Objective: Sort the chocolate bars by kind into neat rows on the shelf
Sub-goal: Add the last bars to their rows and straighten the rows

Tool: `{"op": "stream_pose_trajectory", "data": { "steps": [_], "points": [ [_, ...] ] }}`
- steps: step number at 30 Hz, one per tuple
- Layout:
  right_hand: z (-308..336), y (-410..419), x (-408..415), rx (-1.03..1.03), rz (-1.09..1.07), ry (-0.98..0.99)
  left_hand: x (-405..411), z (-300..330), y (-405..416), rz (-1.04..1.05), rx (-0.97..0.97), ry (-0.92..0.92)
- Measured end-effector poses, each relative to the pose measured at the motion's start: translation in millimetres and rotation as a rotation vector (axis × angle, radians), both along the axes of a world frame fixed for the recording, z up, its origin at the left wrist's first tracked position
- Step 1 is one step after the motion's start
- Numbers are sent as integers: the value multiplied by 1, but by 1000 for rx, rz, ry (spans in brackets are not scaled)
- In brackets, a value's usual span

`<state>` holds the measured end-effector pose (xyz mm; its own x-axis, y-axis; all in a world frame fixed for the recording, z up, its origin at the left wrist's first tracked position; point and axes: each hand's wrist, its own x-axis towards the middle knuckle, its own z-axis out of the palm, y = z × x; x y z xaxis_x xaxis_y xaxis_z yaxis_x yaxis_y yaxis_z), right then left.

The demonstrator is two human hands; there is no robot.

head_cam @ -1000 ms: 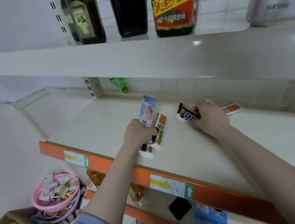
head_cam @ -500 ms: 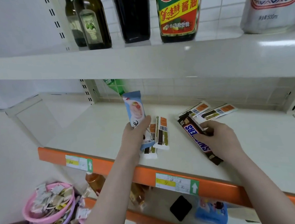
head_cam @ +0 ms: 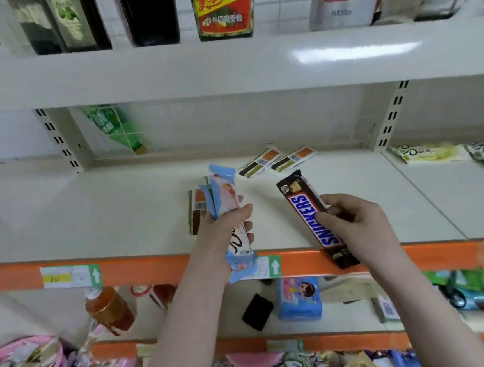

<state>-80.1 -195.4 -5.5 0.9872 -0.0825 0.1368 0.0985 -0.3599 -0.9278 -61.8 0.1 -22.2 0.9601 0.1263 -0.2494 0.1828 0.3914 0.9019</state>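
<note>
- On the white shelf (head_cam: 120,211), sorting seems only begun: two white-and-orange bars (head_cam: 277,161) lie side by side near the back.
- Left hand (head_cam: 225,237) grips a bunch of light-blue bars (head_cam: 226,196); right hand (head_cam: 353,226) pinches a Snickers bar (head_cam: 311,215), both above the front edge.
- More white-and-orange bars (head_cam: 197,210) lie behind the left hand.
- A fallen green bottle (head_cam: 113,130) lies at the back, apart from the bars.

the scene is seen through a single wide-angle head-worn view, aimed forward and slightly down at the white shelf (head_cam: 120,211) from close range. the upper shelf (head_cam: 166,70) is met near eye level, the lower shelves from above. straight edges are bowed toward the frame's borders.
</note>
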Motion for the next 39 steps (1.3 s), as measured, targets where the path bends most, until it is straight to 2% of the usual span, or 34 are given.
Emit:
{"op": "stream_pose_trajectory", "data": {
  "steps": [8, 13, 18, 20, 23, 28, 35, 39],
  "points": [
    [-5, -86, -30, 9, -84, -102, -17, 14, -93, -125, 58, 42],
    [-6, -176, -39, -300, -128, -326, -22, 19, -191, -208, 68, 11],
    [-4, -303, -48, -531, -83, -612, -38, 25, -323, -281, 103, 43],
    [-5, -349, -54, -598, -79, -668, -48, 30, -370, -337, 76, 85],
    [-11, -403, -61, -595, -78, -723, -56, 34, -419, -356, 184, 103],
    [-21, -458, -55, -501, -119, -681, -45, 33, -465, -399, 225, 40],
    [-17, -497, -52, -311, 1, -300, -23, 28, -490, -414, 152, -61],
    [-12, -513, -40, -327, 33, -225, -7, 25, -503, -438, 87, -42]
  ]
}}
